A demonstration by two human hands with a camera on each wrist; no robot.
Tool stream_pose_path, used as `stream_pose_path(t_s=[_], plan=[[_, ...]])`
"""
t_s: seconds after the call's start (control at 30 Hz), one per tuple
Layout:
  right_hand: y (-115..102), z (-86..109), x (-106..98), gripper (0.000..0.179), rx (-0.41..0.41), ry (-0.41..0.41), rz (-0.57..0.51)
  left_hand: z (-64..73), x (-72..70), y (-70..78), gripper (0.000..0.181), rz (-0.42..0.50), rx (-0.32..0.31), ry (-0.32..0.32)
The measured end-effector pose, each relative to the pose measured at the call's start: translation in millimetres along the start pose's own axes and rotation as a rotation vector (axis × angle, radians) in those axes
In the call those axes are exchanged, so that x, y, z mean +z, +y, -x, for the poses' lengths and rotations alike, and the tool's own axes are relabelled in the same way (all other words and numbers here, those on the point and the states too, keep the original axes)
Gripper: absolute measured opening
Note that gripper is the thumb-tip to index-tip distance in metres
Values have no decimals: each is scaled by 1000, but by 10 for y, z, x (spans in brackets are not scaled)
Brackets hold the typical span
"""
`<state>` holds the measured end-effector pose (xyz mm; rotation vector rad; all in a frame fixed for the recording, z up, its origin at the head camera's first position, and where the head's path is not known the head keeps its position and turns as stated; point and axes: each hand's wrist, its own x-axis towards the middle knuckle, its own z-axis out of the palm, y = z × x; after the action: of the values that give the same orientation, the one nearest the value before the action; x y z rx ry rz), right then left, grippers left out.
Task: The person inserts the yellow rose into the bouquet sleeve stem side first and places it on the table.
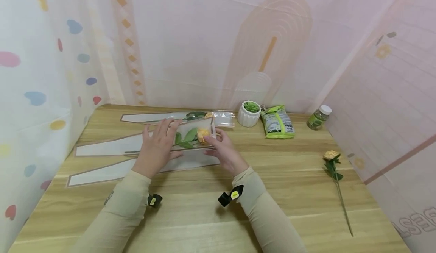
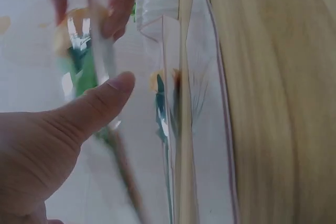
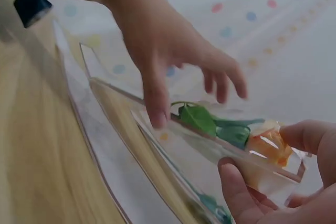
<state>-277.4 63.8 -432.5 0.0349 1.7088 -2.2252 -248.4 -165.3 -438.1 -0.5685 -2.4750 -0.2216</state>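
My right hand [image 1: 228,152] pinches the wide end of a clear-and-white flower sleeve [image 1: 192,125], thumb on top beside the flower. Inside lies a yellow-orange artificial rose [image 1: 203,135] with green leaves, its stem running left. Over the sleeve's middle is my left hand [image 1: 157,147], fingers spread and thumb apart; in the right wrist view the left hand [image 3: 173,40] hovers above the sleeve without gripping it. Another sleeve [image 1: 153,117] containing a rose lies behind on the table. In front, a flat sleeve [image 1: 102,172] is partly hidden by the left arm.
A white pot with a green succulent [image 1: 249,114], a green-and-grey packet [image 1: 278,123] and a white-lidded jar [image 1: 319,117] stand along the table's back. On the right lies a loose yellow rose [image 1: 335,169]. Patterned curtains [image 1: 190,48] enclose the wooden table [image 1: 190,222].
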Motion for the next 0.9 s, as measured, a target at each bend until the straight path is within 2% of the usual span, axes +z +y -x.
stream_pose_path(t_s=[0.2, 0.33, 0.47, 0.57, 0.67, 0.73, 0.8, 0.9], plan=[[-37, -141, -165, 42, 45, 81, -152, 12, 2, -63, 98, -41, -2, 38], [-75, -245, -245, 38, 94, 126, -173, 28, -10, -81, 88, -53, -37, -17], [-94, -319, -309, 44, 131, 152, -81, 44, -45, -76, 72, -31, -100, -173], [-98, -346, -333, 47, 136, 151, -19, 51, -83, -57, 61, -7, -138, -338], [-99, -367, -329, 47, 122, 136, 1, 59, -110, -45, 56, 30, -169, -519], [-93, -380, -321, 45, 122, 130, 20, 65, -122, -38, 54, 66, -175, -613], [-87, -394, -313, 44, 127, 123, 46, 77, -118, -38, 54, 108, -162, -678], [-67, -421, -311, 48, 136, 114, 87, 92, -124, -24, 53, 164, -98, -721]])
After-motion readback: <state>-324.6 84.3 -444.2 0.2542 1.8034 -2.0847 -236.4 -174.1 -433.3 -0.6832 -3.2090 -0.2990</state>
